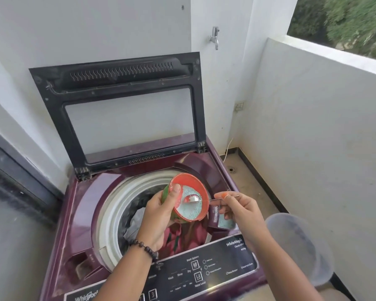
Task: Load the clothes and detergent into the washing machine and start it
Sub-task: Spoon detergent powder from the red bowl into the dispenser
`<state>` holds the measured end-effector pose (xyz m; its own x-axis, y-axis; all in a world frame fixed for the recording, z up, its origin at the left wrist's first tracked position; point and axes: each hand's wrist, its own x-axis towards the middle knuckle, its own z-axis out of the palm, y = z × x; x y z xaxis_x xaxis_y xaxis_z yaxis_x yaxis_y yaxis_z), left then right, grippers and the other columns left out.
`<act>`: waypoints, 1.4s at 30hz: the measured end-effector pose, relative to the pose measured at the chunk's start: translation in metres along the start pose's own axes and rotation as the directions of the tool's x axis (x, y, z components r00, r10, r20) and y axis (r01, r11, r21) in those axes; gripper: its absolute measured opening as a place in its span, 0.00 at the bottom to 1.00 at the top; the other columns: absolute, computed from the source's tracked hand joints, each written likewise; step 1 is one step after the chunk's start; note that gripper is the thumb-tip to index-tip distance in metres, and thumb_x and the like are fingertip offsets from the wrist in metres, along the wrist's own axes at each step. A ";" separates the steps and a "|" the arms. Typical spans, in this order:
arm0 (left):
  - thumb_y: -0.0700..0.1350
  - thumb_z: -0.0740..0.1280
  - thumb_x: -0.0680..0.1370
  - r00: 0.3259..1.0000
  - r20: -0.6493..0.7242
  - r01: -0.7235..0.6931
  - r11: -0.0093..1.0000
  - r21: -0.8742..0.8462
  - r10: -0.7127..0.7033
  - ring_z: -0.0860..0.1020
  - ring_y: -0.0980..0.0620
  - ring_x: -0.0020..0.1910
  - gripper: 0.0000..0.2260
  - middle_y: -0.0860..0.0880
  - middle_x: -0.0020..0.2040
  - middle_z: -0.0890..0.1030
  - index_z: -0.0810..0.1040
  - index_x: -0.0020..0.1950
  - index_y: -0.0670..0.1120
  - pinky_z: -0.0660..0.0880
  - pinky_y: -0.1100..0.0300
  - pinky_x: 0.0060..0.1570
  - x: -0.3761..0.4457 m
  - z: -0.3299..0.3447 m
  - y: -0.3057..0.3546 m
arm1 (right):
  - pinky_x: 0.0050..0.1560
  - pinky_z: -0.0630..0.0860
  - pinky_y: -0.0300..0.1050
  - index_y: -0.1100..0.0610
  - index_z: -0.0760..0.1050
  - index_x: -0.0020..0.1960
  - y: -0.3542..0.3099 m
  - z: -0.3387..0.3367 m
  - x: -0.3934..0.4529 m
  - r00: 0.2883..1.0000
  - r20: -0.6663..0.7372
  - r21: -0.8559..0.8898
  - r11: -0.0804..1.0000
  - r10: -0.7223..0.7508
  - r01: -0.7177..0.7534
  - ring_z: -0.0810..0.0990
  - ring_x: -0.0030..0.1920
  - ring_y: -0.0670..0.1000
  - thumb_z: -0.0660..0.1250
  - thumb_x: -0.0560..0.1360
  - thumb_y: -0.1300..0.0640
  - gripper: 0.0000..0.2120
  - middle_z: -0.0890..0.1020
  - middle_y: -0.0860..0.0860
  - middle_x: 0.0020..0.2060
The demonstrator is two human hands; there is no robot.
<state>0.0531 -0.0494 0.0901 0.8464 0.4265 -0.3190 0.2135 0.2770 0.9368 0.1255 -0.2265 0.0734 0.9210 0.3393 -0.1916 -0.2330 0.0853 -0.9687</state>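
Observation:
A maroon top-load washing machine (89, 213) stands with its lid (126, 109) raised. Clothes (182, 234), pink and grey, lie in the drum. My left hand (161, 213) grips an orange tub of pale blue detergent powder (190, 198), tilted toward me above the drum. My right hand (237, 207) pinches the handle of a clear scoop (193, 199) whose bowl sits in the powder. Just below, the detergent drawer (225, 222) on the machine's right side holds some blue powder.
The control panel (204, 272) runs along the machine's front edge. A translucent plastic bucket (300, 246) stands at the right beside the machine. A tap (215, 38) sticks out of the back wall, and a low white balcony wall (323, 118) closes the right side.

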 end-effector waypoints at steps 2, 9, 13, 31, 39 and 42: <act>0.58 0.69 0.69 1.000 0.009 0.001 1.000 0.004 -0.001 0.85 0.51 0.44 0.22 0.48 0.46 0.86 0.81 0.55 0.44 0.81 0.56 0.41 0.002 -0.002 -0.001 | 0.33 0.75 0.36 0.64 0.82 0.48 0.002 0.002 0.000 1.000 -0.005 0.001 1.000 0.005 -0.005 0.76 0.31 0.45 0.61 0.80 0.65 0.11 0.87 0.59 0.42; 0.63 0.71 0.65 0.999 -0.029 0.015 1.000 0.026 -0.014 0.84 0.47 0.51 0.27 0.48 0.49 0.86 0.81 0.55 0.46 0.80 0.46 0.55 0.015 -0.015 -0.005 | 0.30 0.72 0.37 0.67 0.81 0.47 0.010 0.013 0.008 0.998 -0.033 -0.008 0.999 0.051 -0.051 0.74 0.30 0.47 0.61 0.81 0.63 0.12 0.86 0.61 0.39; 0.66 0.71 0.64 0.999 -0.038 0.008 0.998 0.055 -0.006 0.83 0.44 0.53 0.29 0.45 0.50 0.86 0.82 0.54 0.45 0.78 0.42 0.59 0.020 -0.023 -0.009 | 0.31 0.70 0.38 0.66 0.81 0.46 0.020 0.022 0.012 0.993 -0.036 0.009 0.994 0.108 -0.108 0.73 0.29 0.48 0.63 0.81 0.57 0.14 0.85 0.63 0.38; 0.59 0.67 0.70 0.984 0.087 0.158 0.987 -0.024 -0.155 0.85 0.53 0.44 0.23 0.48 0.46 0.86 0.80 0.55 0.43 0.81 0.54 0.42 0.032 -0.013 -0.025 | 0.22 0.68 0.34 0.65 0.79 0.47 0.032 0.012 0.018 0.935 -0.026 0.413 0.855 0.355 -0.313 0.73 0.25 0.46 0.60 0.81 0.61 0.11 0.82 0.58 0.30; 0.60 0.67 0.70 0.976 0.069 0.210 0.974 -0.082 -0.204 0.84 0.51 0.47 0.24 0.44 0.51 0.86 0.80 0.56 0.43 0.82 0.56 0.42 0.033 -0.014 -0.025 | 0.25 0.73 0.34 0.64 0.81 0.46 0.030 0.007 0.016 0.960 -0.014 0.373 0.892 0.280 -0.255 0.76 0.27 0.47 0.61 0.80 0.59 0.12 0.82 0.58 0.32; 0.60 0.66 0.70 0.974 0.076 0.219 0.971 -0.095 -0.213 0.84 0.51 0.47 0.24 0.44 0.51 0.85 0.80 0.56 0.43 0.82 0.56 0.41 0.032 -0.013 -0.024 | 0.24 0.72 0.35 0.64 0.79 0.46 0.028 0.005 0.016 0.969 -0.013 0.356 0.907 0.246 -0.225 0.75 0.26 0.47 0.63 0.78 0.58 0.11 0.81 0.58 0.30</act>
<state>0.0682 -0.0314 0.0553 0.8160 0.2913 -0.4993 0.3467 0.4446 0.8259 0.1320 -0.2144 0.0445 0.8395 0.3376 -0.4256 -0.5297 0.3347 -0.7793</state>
